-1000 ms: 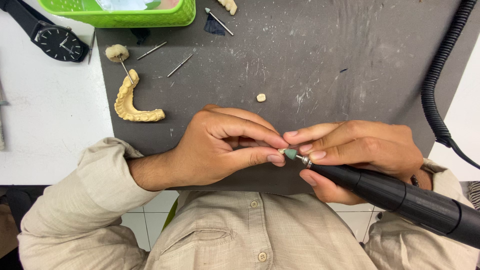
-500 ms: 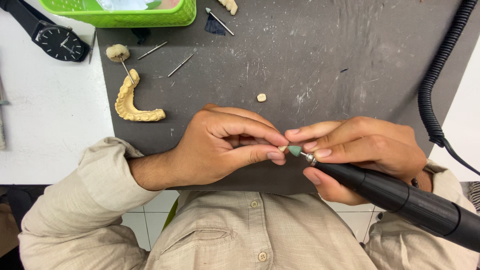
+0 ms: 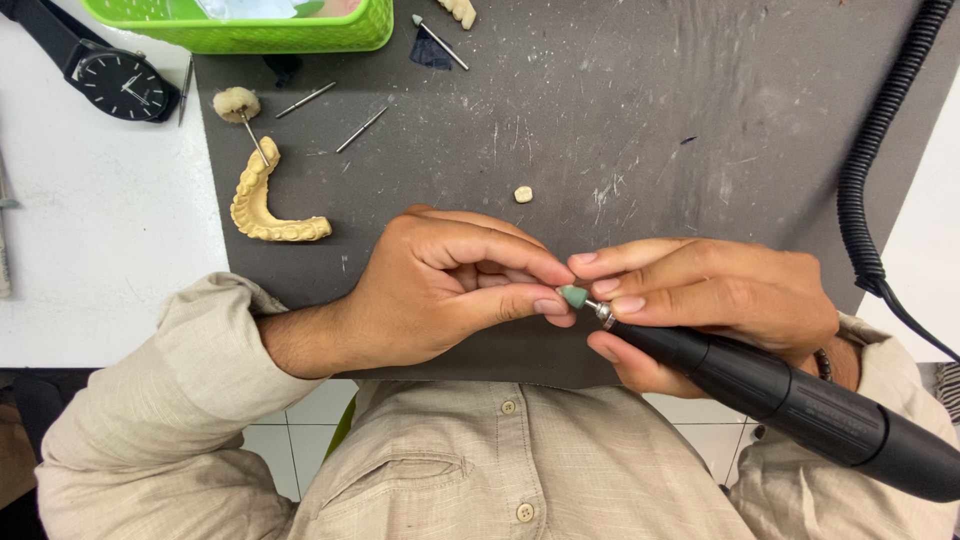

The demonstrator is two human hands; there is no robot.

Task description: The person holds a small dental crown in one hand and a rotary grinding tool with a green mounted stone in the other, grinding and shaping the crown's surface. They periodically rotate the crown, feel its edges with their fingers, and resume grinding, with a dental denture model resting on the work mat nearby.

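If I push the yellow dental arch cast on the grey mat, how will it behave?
The dental arch cast lies flat on the grey mat, so it would probably slide, not roll. It looks like rigid plaster, likely brittle at the teeth. Probably light.

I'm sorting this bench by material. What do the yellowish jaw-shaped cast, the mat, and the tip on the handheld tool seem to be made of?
Jaw-shaped cast: likely dental plaster or stone; matte, chalky yellow. Mat: probably rubber or vinyl; dark grey, dull, scratched and dusty. Tip on the black handheld tool: looks like a green abrasive or rubber polishing cone, matte, on a shiny metal shank.

bare mat [image 3: 650, 120] ahead, coiled cord [image 3: 868, 180] right
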